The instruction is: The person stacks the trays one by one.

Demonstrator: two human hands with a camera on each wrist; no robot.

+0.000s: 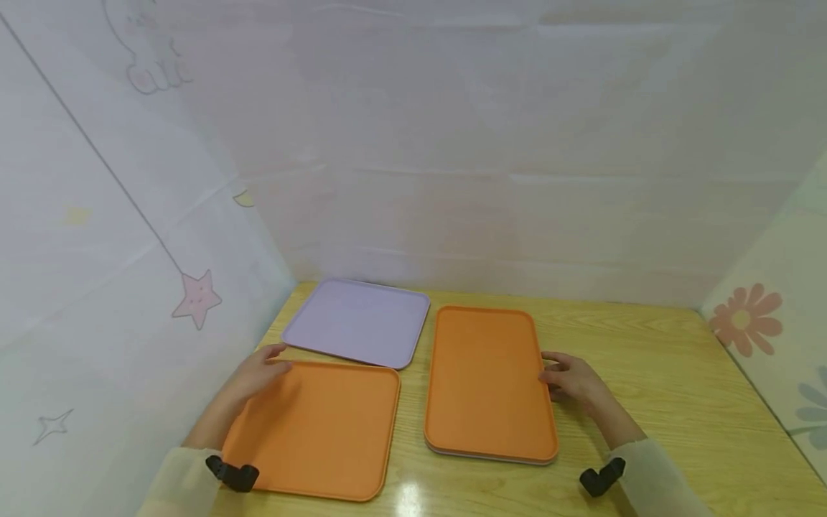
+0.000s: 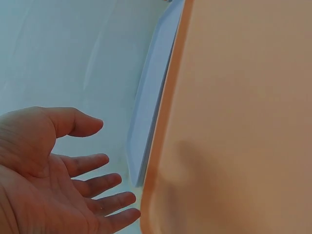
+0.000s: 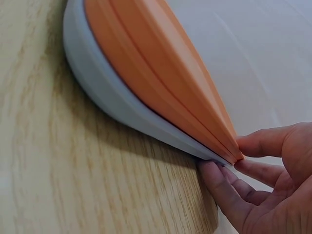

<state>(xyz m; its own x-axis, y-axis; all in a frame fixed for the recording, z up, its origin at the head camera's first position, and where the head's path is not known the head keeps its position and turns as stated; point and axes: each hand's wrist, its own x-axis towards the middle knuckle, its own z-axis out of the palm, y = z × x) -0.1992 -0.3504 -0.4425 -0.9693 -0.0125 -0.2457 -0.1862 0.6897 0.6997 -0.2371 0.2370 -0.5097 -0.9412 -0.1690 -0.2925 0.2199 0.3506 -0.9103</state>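
Note:
My right hand is at the right edge of an upright-lying stack, an orange tray on top of a pale tray. In the right wrist view the thumb is on the orange rim and other fingers reach under the pale edge, so the hand pinches the stack's side. My left hand, fingers spread and relaxed, hovers by the far left corner of a second orange tray, holding nothing. Behind that one lies a lavender tray.
All the trays lie on a light wood table. A pale cloth wall stands along the back, with printed cloth at the left and right sides. A narrow strip of table separates the left trays from the stack.

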